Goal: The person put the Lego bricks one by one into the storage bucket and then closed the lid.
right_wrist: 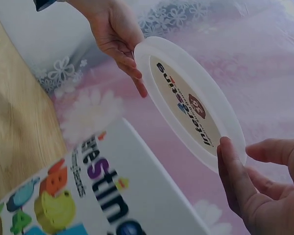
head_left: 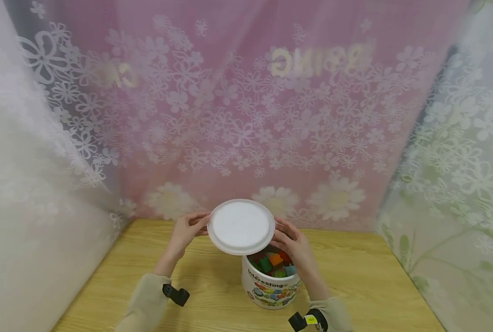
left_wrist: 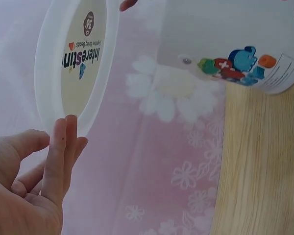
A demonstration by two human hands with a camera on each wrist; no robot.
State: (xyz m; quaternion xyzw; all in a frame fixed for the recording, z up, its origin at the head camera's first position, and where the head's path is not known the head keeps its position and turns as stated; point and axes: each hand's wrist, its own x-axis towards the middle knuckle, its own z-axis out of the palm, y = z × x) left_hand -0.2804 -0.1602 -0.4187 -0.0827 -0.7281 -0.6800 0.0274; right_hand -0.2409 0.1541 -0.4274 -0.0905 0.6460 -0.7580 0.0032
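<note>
A round white lid (head_left: pixel 241 227) is held up between both hands, above and a little left of a white bucket (head_left: pixel 267 295). My left hand (head_left: pixel 190 230) pinches its left edge between thumb and fingers; my right hand (head_left: pixel 292 242) pinches the opposite edge. The wrist views show a printed label (right_wrist: pixel 181 105) on the lid's other face, with "Interesting" on it. Beneath the lid, the bucket stands uncovered on the table, with colourful blocks (head_left: pixel 276 260) inside: orange, green, red and blue. Part of the bucket's mouth is hidden behind the lid and right hand.
The wooden table (head_left: pixel 204 281) runs back to a pink flowered curtain (head_left: pixel 229 115). Pale curtains (head_left: pixel 470 161) close off both sides. A small black camera (head_left: pixel 175 295) is strapped to the left wrist, another (head_left: pixel 298 321) to the right.
</note>
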